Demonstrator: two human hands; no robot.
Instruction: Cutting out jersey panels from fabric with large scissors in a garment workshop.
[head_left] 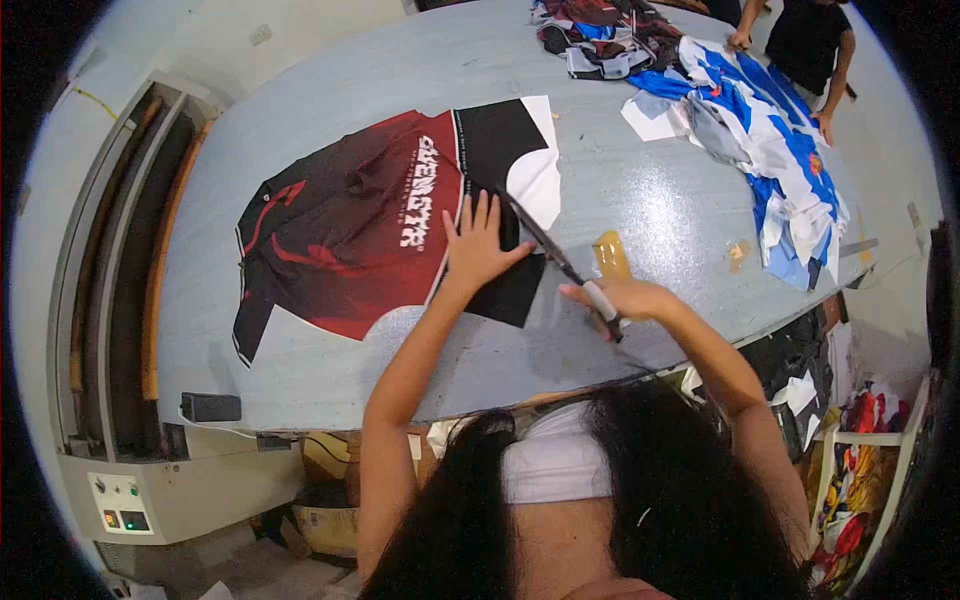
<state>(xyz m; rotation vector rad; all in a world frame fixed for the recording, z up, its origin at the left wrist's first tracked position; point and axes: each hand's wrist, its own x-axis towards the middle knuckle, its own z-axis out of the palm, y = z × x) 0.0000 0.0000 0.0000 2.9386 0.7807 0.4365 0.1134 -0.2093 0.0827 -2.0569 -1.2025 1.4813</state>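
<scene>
A dark red and black printed fabric panel with white lettering lies spread on the grey table. My left hand rests flat on its black right-hand part, fingers spread. In my right hand is a pair of scissors, gripped by its pale-wrapped handle. The blades point up and left, over the black cloth just right of my left hand. Exactly how far they are apart I cannot tell. White fabric edging shows beyond the blade tips.
Tan tape is stuck on the table near my right hand. Blue and white fabric and dark red pieces lie at the far right, where another person stands. A roller machine flanks the left; a black box sits near it.
</scene>
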